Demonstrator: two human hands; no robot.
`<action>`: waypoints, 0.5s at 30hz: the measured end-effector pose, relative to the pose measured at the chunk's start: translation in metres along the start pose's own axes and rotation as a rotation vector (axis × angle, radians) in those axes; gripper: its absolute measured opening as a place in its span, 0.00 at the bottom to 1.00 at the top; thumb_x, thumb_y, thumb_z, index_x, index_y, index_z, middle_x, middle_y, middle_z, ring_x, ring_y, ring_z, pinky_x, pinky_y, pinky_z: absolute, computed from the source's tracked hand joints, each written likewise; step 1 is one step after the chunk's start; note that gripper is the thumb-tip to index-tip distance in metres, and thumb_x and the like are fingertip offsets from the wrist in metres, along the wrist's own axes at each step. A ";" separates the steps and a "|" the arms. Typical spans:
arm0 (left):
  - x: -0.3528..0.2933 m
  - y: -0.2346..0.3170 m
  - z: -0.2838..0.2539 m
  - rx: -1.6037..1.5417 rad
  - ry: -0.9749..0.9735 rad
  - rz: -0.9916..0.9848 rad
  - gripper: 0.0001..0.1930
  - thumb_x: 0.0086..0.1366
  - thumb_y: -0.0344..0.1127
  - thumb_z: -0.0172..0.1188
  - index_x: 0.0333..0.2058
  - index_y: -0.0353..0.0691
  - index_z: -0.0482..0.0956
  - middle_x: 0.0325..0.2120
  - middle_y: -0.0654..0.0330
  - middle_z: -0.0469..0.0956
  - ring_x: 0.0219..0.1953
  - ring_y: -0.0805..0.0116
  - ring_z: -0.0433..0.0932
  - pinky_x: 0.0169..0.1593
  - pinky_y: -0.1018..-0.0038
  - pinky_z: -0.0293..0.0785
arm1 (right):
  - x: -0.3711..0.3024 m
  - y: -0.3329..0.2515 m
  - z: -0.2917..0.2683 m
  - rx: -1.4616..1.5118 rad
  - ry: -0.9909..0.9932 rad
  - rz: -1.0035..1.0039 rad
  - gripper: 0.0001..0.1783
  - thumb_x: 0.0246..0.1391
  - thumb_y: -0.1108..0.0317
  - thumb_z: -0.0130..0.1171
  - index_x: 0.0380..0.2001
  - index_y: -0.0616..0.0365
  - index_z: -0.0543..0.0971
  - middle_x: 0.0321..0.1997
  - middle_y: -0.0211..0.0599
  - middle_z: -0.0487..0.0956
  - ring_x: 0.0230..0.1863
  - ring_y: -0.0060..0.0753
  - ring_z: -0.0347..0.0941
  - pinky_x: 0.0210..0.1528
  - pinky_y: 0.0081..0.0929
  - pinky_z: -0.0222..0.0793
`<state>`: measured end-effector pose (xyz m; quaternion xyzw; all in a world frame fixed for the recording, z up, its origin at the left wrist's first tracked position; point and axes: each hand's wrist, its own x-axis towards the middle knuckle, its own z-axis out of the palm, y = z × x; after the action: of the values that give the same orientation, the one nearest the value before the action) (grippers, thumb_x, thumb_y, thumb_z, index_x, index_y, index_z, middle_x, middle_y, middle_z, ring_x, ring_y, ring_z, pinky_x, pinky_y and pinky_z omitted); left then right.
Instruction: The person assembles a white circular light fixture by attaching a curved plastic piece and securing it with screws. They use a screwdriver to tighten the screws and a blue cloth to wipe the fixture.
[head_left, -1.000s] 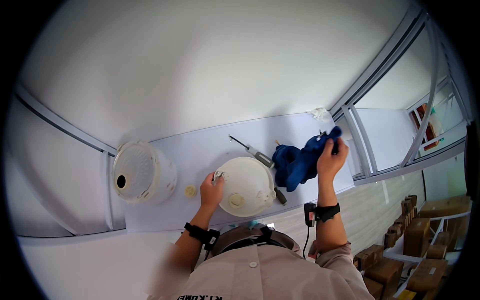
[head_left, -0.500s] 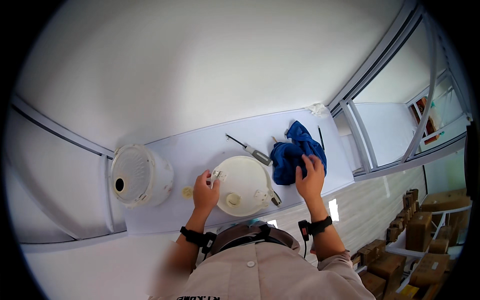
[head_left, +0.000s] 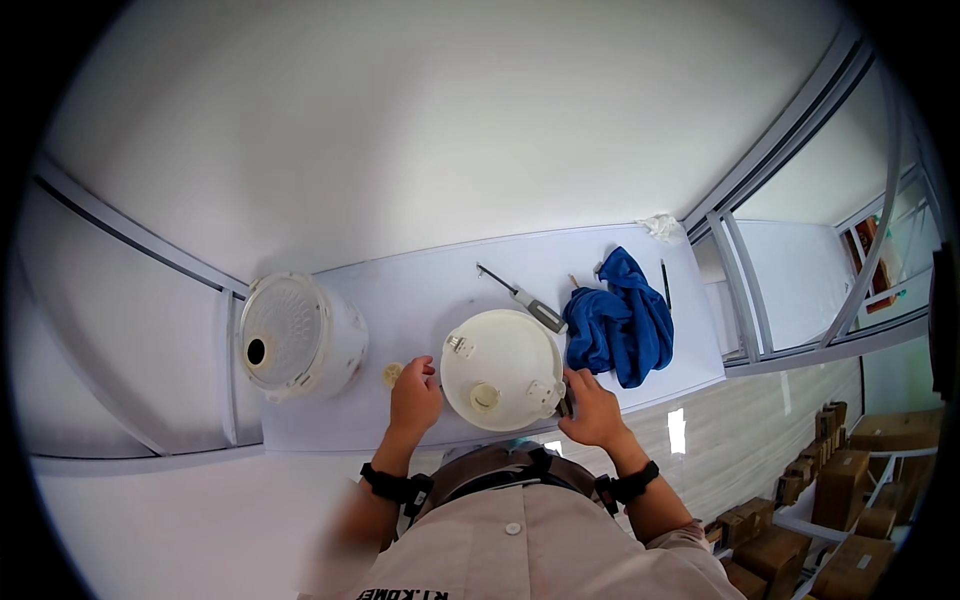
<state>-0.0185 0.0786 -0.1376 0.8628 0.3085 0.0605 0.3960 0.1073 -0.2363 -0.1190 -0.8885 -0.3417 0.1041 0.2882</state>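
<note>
A round cream-white lid (head_left: 510, 362) lies on the table in front of me, with a metal clip (head_left: 457, 344) at its upper left and a round pale yellow fitting (head_left: 485, 397) near its front. Just left of its rim, my left hand (head_left: 414, 398) rests with fingers loosely apart and nothing visible in them. At the lid's right edge my right hand (head_left: 594, 408) has its fingers closed around a small dark-handled tool (head_left: 567, 402), mostly covered by the hand. Past my left fingertips sits a small yellowish disc (head_left: 392, 374).
A white plastic bucket-like container (head_left: 340, 340) with a dark round hole stands at left. Behind the lid lies a grey-handled screwdriver (head_left: 540, 311). Right of it are a crumpled blue cloth (head_left: 625, 325), a thin black stick (head_left: 666, 285) and white crumpled tissue (head_left: 660, 227). Cardboard boxes (head_left: 845, 470) are stacked beyond.
My right hand has come from the blue cloth down to the lid's right edge, onto the dark-handled tool. My left hand has withdrawn from the metal clip to beside the lid.
</note>
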 end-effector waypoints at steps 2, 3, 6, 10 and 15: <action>-0.003 0.006 0.002 -0.009 -0.005 0.016 0.17 0.65 0.24 0.53 0.53 0.34 0.79 0.45 0.48 0.84 0.48 0.46 0.82 0.52 0.58 0.78 | 0.001 -0.005 0.003 -0.022 -0.016 0.027 0.41 0.44 0.67 0.67 0.65 0.56 0.70 0.50 0.47 0.77 0.46 0.59 0.80 0.42 0.49 0.80; -0.004 0.010 0.003 -0.014 -0.009 0.025 0.17 0.65 0.24 0.53 0.52 0.33 0.79 0.45 0.47 0.84 0.48 0.47 0.82 0.52 0.57 0.78 | 0.001 -0.004 0.008 -0.030 -0.015 0.042 0.41 0.45 0.67 0.67 0.66 0.56 0.69 0.49 0.48 0.77 0.46 0.59 0.80 0.42 0.50 0.80; -0.004 0.010 0.009 -0.057 -0.024 0.091 0.16 0.65 0.23 0.52 0.50 0.33 0.80 0.44 0.46 0.84 0.47 0.46 0.82 0.51 0.57 0.78 | 0.002 0.007 0.021 -0.036 -0.019 0.111 0.39 0.49 0.66 0.68 0.66 0.57 0.69 0.48 0.50 0.76 0.47 0.60 0.79 0.43 0.51 0.79; -0.001 0.011 0.013 -0.110 0.000 0.150 0.16 0.64 0.23 0.52 0.49 0.33 0.81 0.42 0.46 0.84 0.45 0.45 0.83 0.50 0.56 0.78 | -0.002 0.029 0.027 -0.115 0.004 0.102 0.36 0.51 0.71 0.64 0.65 0.58 0.71 0.50 0.52 0.75 0.47 0.63 0.78 0.45 0.51 0.79; 0.000 0.013 0.016 -0.089 0.017 0.147 0.15 0.64 0.23 0.52 0.47 0.33 0.81 0.41 0.46 0.85 0.44 0.43 0.83 0.49 0.55 0.79 | -0.004 0.046 -0.003 0.014 0.191 0.200 0.27 0.51 0.79 0.55 0.57 0.61 0.75 0.52 0.55 0.74 0.48 0.68 0.76 0.48 0.52 0.77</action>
<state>-0.0068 0.0619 -0.1388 0.8640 0.2449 0.1105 0.4259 0.1305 -0.2682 -0.1430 -0.9219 -0.2217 0.0496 0.3137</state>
